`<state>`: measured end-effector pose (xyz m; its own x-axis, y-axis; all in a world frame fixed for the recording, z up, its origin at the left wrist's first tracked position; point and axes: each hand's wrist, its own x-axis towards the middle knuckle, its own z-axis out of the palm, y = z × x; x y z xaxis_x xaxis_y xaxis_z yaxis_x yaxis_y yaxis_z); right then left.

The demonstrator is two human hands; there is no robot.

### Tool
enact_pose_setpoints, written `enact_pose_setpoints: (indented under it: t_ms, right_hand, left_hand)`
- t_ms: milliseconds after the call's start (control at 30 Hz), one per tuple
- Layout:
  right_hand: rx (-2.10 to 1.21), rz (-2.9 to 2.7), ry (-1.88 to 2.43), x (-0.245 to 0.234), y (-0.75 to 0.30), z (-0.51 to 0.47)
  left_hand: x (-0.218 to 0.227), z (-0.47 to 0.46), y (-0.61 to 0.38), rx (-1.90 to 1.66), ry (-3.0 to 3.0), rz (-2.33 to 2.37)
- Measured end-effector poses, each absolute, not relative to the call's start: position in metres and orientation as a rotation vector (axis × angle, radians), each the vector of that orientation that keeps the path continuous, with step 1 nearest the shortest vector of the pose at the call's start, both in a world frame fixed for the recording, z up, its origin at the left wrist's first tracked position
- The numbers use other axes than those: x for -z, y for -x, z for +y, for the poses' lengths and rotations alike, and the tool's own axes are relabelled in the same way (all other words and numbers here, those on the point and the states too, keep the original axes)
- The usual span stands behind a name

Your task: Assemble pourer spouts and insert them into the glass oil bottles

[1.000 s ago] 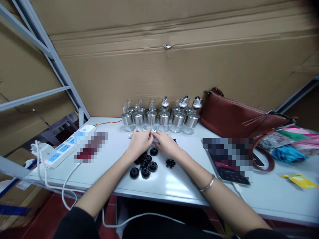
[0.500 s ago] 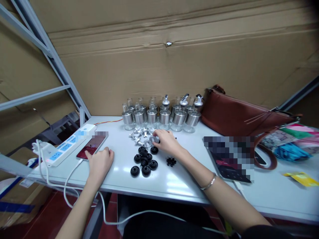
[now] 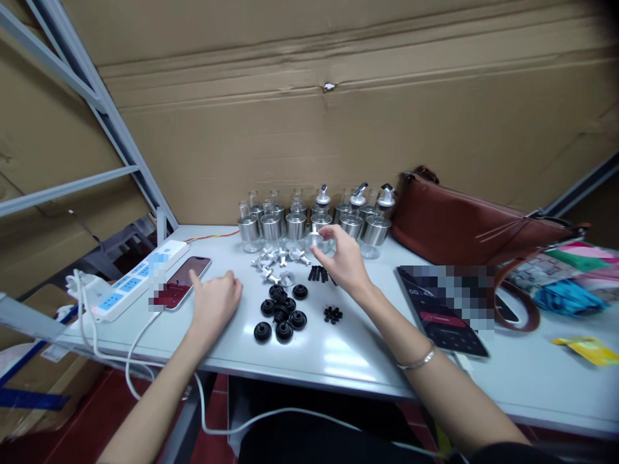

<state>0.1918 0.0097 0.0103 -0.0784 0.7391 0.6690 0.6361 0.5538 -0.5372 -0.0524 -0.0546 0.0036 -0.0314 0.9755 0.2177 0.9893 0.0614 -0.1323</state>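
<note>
My right hand pinches a clear-and-silver pourer part between thumb and fingers, lifted in front of the bottles. Steel-banded glass bottles stand in rows at the back; three carry pourer tops. Below them lie loose silver pourer parts. Nearer me is a cluster of round black stoppers, with black strips and small black caps to its right. Over the table beside a phone, my left hand holds nothing, its fingers loosely bent and apart.
A white power strip with cables lies at the left. On the right are a tablet showing a timer, a brown handbag, a folded colourful cloth and a yellow packet. A cardboard wall stands behind.
My right hand has raised a pourer part from the silver pile, moving up and right and uncovering the black strips. My left hand has drawn off the phone to the right.
</note>
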Motion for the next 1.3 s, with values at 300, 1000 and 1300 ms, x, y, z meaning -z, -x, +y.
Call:
enact_pose_setpoints:
  t_ms: [300,1000,1300]
  right_hand:
    - [-0.101,-1.905,0.885,-0.010,-0.196,0.006]
    - [0.037,-2.134,0.864,-0.006,-0.200,0.002]
    - [-0.011,-2.130,0.709,-0.005,-0.193,0.001]
  left_hand:
    - [-0.014,0.001,-0.030,0.873,2.519,-1.148]
    - [0.015,0.012,-0.016,1.304,2.511,-0.901]
    - [0.015,0.013,-0.014,1.265,2.511,-1.068]
